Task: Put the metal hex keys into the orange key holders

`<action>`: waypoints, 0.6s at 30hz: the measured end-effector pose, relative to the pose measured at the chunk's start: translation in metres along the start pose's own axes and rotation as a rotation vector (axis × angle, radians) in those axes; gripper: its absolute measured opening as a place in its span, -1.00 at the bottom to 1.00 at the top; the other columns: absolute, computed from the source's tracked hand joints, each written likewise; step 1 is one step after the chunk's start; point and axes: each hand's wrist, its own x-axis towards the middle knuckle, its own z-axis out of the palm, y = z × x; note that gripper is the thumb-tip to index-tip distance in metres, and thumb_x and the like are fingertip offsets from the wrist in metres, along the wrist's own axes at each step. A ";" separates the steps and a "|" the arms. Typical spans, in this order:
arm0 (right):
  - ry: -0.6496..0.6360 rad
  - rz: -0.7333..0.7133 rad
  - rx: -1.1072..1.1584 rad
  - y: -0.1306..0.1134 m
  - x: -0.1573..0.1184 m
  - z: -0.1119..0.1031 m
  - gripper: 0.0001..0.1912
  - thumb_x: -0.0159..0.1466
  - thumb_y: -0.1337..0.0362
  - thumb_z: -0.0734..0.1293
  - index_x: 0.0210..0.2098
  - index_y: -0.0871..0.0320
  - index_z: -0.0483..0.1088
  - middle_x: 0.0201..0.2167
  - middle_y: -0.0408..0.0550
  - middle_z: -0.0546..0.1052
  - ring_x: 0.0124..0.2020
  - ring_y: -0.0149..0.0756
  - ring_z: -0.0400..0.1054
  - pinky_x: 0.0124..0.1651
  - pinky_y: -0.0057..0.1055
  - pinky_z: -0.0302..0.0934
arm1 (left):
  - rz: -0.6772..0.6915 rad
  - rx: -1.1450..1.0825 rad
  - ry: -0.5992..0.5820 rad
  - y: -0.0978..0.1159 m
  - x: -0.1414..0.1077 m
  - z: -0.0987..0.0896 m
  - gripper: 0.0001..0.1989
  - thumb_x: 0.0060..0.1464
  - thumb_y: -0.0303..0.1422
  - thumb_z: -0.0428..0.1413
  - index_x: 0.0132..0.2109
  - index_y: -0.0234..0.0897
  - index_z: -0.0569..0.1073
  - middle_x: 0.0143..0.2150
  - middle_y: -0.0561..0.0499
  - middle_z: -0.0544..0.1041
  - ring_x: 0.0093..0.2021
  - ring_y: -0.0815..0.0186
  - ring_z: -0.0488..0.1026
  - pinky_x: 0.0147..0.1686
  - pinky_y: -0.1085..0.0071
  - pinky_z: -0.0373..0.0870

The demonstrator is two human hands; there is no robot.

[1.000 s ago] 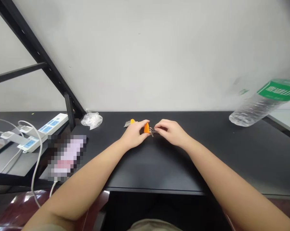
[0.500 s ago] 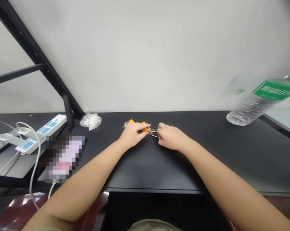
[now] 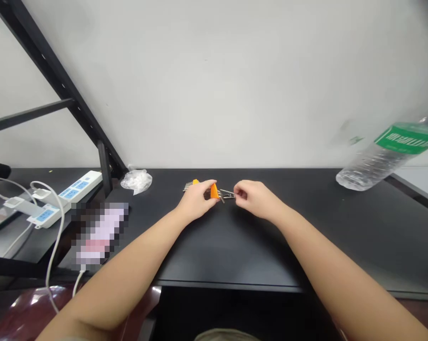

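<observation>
My left hand [image 3: 195,201] is closed around an orange hex key holder [image 3: 214,191], thumb and fingers on either side of it. Several silvery hex keys [image 3: 187,186] stick out past the left hand on the far left side. More bent metal ends come out of the holder toward the right. My right hand [image 3: 253,196] pinches the tip of one thin hex key [image 3: 228,192] between thumb and forefinger, just right of the holder. The palm side of the holder is hidden by my left hand. Both hands are low over the black table [image 3: 231,251].
A crumpled clear plastic bag [image 3: 137,181] lies at the back left. Beside it stand a black metal frame [image 3: 105,166] and a white power strip [image 3: 66,199] with cables. A blurred-out phone [image 3: 102,234] lies left. At the right, a plastic bottle [image 3: 370,166] has a green label.
My right hand has opened up slightly from a tighter curl, and the pinched hex key now sits at a different angle. My left hand stays on the holder. The view has shifted slightly.
</observation>
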 end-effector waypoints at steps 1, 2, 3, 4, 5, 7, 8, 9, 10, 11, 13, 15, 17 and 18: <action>0.050 -0.012 0.046 0.000 0.000 -0.002 -0.93 0.25 0.40 0.29 -0.31 0.10 0.36 -0.36 -0.14 0.48 -0.38 -0.35 0.35 -0.28 -0.43 0.20 | -0.006 0.004 -0.001 0.000 0.000 0.000 -0.43 0.07 -0.34 0.28 0.24 -0.14 0.44 0.12 -0.01 0.60 0.04 0.19 0.59 0.15 0.21 0.49; 0.087 -0.029 0.077 0.000 0.000 -0.004 -0.93 0.25 0.40 0.30 -0.30 0.10 0.37 -0.34 -0.13 0.48 -0.37 -0.35 0.35 -0.27 -0.43 0.21 | -0.008 0.012 -0.001 0.001 0.000 0.000 -0.43 0.06 -0.34 0.28 0.24 -0.15 0.45 0.13 -0.02 0.60 0.03 0.19 0.59 0.14 0.21 0.49; 0.107 -0.049 0.093 0.000 0.000 -0.005 -0.93 0.25 0.40 0.30 -0.29 0.10 0.37 -0.34 -0.13 0.48 -0.37 -0.35 0.35 -0.27 -0.42 0.22 | -0.006 0.024 -0.002 0.002 0.000 0.000 -0.43 0.06 -0.34 0.29 0.24 -0.15 0.45 0.13 -0.02 0.59 0.02 0.19 0.59 0.13 0.21 0.49; 0.114 -0.071 0.095 -0.001 0.000 -0.005 -0.92 0.26 0.40 0.29 -0.29 0.10 0.38 -0.33 -0.12 0.48 -0.37 -0.34 0.34 -0.27 -0.41 0.22 | 0.001 0.039 -0.002 0.003 -0.001 -0.001 -0.43 0.06 -0.34 0.29 0.24 -0.15 0.45 0.13 -0.02 0.59 0.01 0.20 0.58 0.13 0.21 0.49; 0.111 -0.092 0.090 -0.001 0.000 -0.005 -0.92 0.26 0.40 0.29 -0.29 0.09 0.39 -0.33 -0.12 0.48 -0.37 -0.34 0.33 -0.27 -0.41 0.21 | 0.012 0.053 -0.003 0.004 -0.001 -0.001 -0.44 0.06 -0.34 0.29 0.23 -0.14 0.46 0.12 -0.01 0.60 0.00 0.20 0.58 0.13 0.20 0.48; 0.100 -0.127 0.068 -0.002 -0.001 -0.004 -0.91 0.27 0.41 0.29 -0.29 0.09 0.40 -0.33 -0.11 0.48 -0.36 -0.33 0.32 -0.27 -0.39 0.21 | 0.039 0.076 -0.010 0.006 -0.001 -0.001 -0.46 0.07 -0.33 0.28 0.22 -0.14 0.47 0.11 0.00 0.60 -0.02 0.21 0.58 0.13 0.20 0.48; 0.095 -0.138 0.058 -0.002 -0.001 -0.003 -0.90 0.27 0.41 0.28 -0.29 0.09 0.40 -0.33 -0.10 0.48 -0.36 -0.32 0.32 -0.27 -0.39 0.20 | 0.051 0.083 -0.013 0.006 -0.002 -0.001 -0.47 0.07 -0.32 0.28 0.21 -0.15 0.47 0.10 0.00 0.60 -0.03 0.21 0.57 0.12 0.20 0.47; 0.094 -0.145 0.048 -0.002 -0.002 -0.003 -0.90 0.27 0.41 0.28 -0.29 0.09 0.41 -0.32 -0.10 0.48 -0.36 -0.32 0.32 -0.27 -0.39 0.20 | 0.060 0.088 -0.015 0.007 -0.002 -0.001 -0.47 0.07 -0.32 0.27 0.21 -0.15 0.47 0.09 0.00 0.59 -0.04 0.22 0.57 0.11 0.21 0.47; 0.096 -0.148 0.040 -0.003 -0.002 -0.003 -0.89 0.27 0.41 0.28 -0.28 0.09 0.41 -0.32 -0.09 0.48 -0.36 -0.32 0.32 -0.27 -0.38 0.20 | 0.067 0.092 -0.013 0.007 -0.002 -0.001 -0.48 0.07 -0.33 0.27 0.21 -0.15 0.48 0.08 0.00 0.59 -0.05 0.23 0.56 0.10 0.22 0.47; 0.099 -0.148 0.033 -0.003 -0.002 -0.003 -0.89 0.27 0.41 0.28 -0.28 0.10 0.42 -0.32 -0.09 0.48 -0.36 -0.31 0.32 -0.27 -0.38 0.21 | 0.073 0.092 -0.009 0.006 -0.002 -0.002 -0.48 0.07 -0.33 0.27 0.21 -0.15 0.48 0.08 0.00 0.59 -0.06 0.24 0.56 0.10 0.22 0.47; 0.095 -0.141 0.022 -0.004 -0.002 -0.005 -0.88 0.28 0.40 0.27 -0.27 0.10 0.43 -0.30 -0.07 0.49 -0.35 -0.31 0.33 -0.25 -0.38 0.21 | 0.086 0.086 0.004 0.005 -0.002 -0.002 -0.48 0.07 -0.34 0.27 0.20 -0.14 0.48 0.08 0.00 0.58 -0.07 0.25 0.55 0.10 0.24 0.47; 0.083 -0.129 0.012 -0.005 -0.002 -0.008 -0.87 0.30 0.40 0.26 -0.26 0.11 0.45 -0.28 -0.04 0.50 -0.33 -0.29 0.34 -0.24 -0.37 0.23 | 0.098 0.077 0.015 0.004 -0.002 -0.002 -0.48 0.07 -0.35 0.28 0.20 -0.14 0.48 0.08 0.00 0.58 -0.08 0.26 0.55 0.09 0.25 0.47; 0.064 -0.121 0.002 -0.007 -0.003 -0.011 -0.84 0.32 0.39 0.24 -0.23 0.11 0.47 -0.25 -0.02 0.51 -0.31 -0.28 0.35 -0.21 -0.36 0.25 | 0.109 0.079 0.015 0.003 -0.001 -0.003 -0.48 0.07 -0.34 0.28 0.20 -0.15 0.48 0.07 0.00 0.58 -0.08 0.26 0.55 0.07 0.25 0.47; 0.054 -0.120 -0.001 -0.007 -0.004 -0.012 -0.82 0.34 0.38 0.23 -0.22 0.11 0.48 -0.23 0.00 0.52 -0.29 -0.27 0.36 -0.20 -0.35 0.26 | 0.116 0.085 0.008 0.003 -0.001 -0.003 -0.48 0.07 -0.34 0.29 0.20 -0.15 0.48 0.07 0.00 0.58 -0.09 0.26 0.55 0.06 0.25 0.47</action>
